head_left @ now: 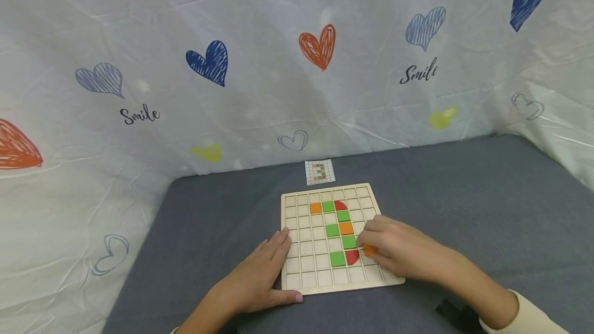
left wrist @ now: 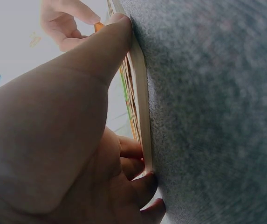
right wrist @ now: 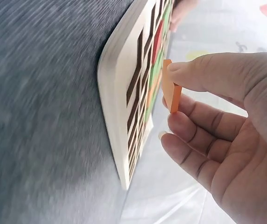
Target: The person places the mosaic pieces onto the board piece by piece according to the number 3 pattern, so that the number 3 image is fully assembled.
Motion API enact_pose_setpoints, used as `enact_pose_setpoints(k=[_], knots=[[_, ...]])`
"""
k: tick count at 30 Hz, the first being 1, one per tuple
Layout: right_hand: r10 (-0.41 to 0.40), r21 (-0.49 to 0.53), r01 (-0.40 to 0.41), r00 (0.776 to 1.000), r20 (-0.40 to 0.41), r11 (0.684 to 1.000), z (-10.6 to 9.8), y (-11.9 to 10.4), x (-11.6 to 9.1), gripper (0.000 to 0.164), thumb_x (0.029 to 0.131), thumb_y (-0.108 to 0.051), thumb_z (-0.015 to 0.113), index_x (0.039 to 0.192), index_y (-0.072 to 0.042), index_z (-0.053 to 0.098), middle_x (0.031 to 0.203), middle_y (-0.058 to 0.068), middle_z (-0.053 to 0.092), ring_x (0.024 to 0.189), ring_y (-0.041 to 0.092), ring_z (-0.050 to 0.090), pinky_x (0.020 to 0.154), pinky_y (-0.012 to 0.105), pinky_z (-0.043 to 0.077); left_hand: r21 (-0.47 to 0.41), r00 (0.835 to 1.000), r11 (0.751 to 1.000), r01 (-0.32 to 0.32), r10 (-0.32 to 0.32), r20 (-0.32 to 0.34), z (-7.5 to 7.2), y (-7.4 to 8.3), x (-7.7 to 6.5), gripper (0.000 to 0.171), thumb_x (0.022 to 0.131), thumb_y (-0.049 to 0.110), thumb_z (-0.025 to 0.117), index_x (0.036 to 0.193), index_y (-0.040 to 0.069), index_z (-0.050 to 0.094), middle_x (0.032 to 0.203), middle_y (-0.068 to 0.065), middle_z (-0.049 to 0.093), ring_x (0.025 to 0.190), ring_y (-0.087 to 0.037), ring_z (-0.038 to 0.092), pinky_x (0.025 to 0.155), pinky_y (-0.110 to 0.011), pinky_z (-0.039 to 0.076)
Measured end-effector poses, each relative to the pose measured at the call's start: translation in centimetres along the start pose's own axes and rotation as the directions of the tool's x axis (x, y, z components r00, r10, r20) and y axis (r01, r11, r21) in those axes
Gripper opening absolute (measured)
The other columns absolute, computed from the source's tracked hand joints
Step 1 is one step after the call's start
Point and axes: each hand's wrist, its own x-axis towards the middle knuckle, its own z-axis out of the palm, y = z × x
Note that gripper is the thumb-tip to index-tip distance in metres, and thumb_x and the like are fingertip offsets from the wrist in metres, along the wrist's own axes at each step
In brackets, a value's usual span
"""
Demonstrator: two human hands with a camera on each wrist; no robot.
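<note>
A pale wooden grid board [head_left: 293, 266] lies on the dark cloth with several green, orange and red tiles in its cells. Green squares, such as one tile [head_left: 337, 259] in a lower row, alternate with an orange square [head_left: 346, 228] and two red quarter-round tiles [head_left: 352, 257]. My left hand [head_left: 260, 277] rests at the board's near left corner, thumb along the front edge and fingertips at the left edge. Between thumb and fingers my right hand [head_left: 401, 246] pinches an orange tile [right wrist: 175, 98], raised over the board's right side and partly covered in the head view.
Behind the board lies a small printed card [head_left: 320, 172] showing a grid with coloured squares. A white curtain [head_left: 260, 107] with hearts hangs at the back and sides of the table [head_left: 223, 210]. A black item [head_left: 457, 316] is near the right forearm.
</note>
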Motion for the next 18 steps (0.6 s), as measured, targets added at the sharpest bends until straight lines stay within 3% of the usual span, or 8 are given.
enact_pose_setpoints(k=[8, 18], knots=[[-0.023, 0.034, 0.021, 0.998, 0.056, 0.999, 0.9, -0.9, 1.4, 0.023, 0.079, 0.0, 0.078, 0.087, -0.018, 0.068, 0.087, -0.011, 0.056, 0.085, 0.009, 0.051, 0.075, 0.028, 0.049, -0.003, 1.0, 1.0, 0.0, 0.0, -0.001, 0.1, -0.1, 0.0, 0.112, 0.086, 0.079, 0.05, 0.16, 0.002, 0.019, 0.167, -0.012, 0.011, 0.152, -0.026, 0.013, 0.118, -0.05, 0.023], [-0.05, 0.038, 0.046, 0.995, 0.089, 0.998, 1.9, -1.6, 2.5, 0.019, 0.085, -0.007, 0.078, 0.079, -0.02, 0.066, 0.08, -0.013, 0.05, 0.078, 0.007, 0.046, 0.069, 0.021, 0.044, -0.005, 1.0, 1.0, 0.014, -0.014, 0.001, 0.0, 0.0, 0.0, 0.113, 0.085, 0.081, 0.05, 0.16, 0.002, 0.019, 0.167, -0.011, 0.011, 0.152, -0.026, 0.013, 0.118, -0.05, 0.022]])
